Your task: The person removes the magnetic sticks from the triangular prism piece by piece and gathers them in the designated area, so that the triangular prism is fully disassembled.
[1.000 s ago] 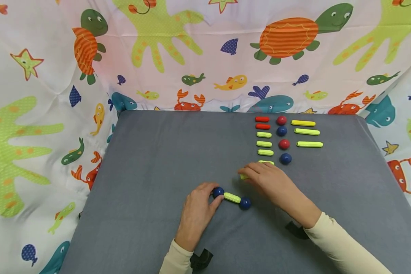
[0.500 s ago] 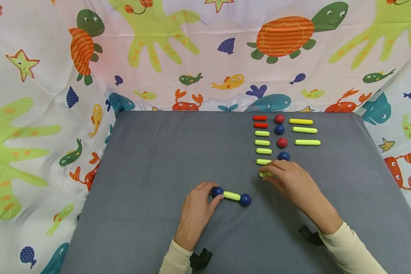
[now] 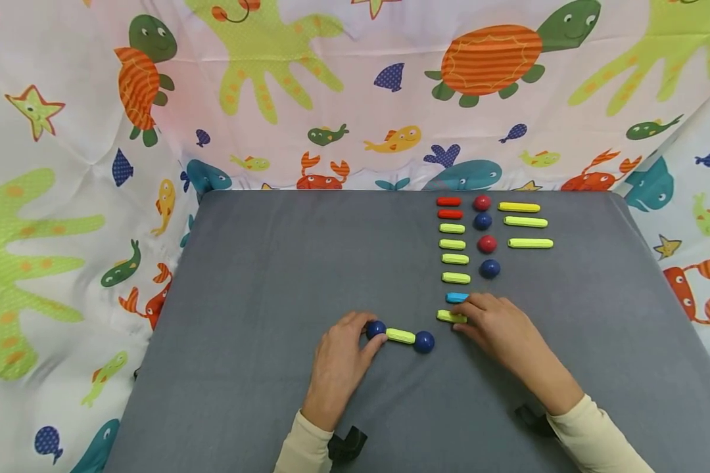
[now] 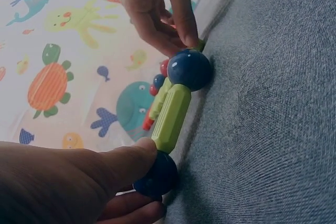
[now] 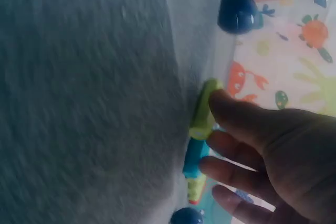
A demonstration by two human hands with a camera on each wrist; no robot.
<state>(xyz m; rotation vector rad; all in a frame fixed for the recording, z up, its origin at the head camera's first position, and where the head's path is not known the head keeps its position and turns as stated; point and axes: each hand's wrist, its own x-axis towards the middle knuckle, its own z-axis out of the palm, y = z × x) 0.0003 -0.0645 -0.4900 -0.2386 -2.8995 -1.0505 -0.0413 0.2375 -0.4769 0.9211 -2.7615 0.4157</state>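
Note:
In the head view my left hand (image 3: 341, 368) pinches a blue ball (image 3: 376, 330) between thumb and fingers. A short lime-green rod (image 3: 400, 336) joins that ball to a second blue ball (image 3: 424, 341), as in a toy building set. To the right, my right hand (image 3: 505, 338) pinches another short lime-green rod (image 3: 449, 316), lying crosswise just below a short blue rod (image 3: 455, 297). The right wrist view shows the thumb (image 5: 223, 103) against that green rod (image 5: 205, 111), with the blue rod (image 5: 195, 157) beyond it.
Above the blue rod runs a column of short rods, green (image 3: 455, 259) then red (image 3: 449, 214). Beside it stand red and blue balls (image 3: 490, 269), then longer yellow-green rods (image 3: 530, 243). A grey cloth (image 3: 260, 276) covers the table; a sea-animal curtain (image 3: 355, 85) hangs behind.
My right hand has carried the green rod rightward, then toward me to below the column. The blue rod has come into view. My left hand stays on its ball.

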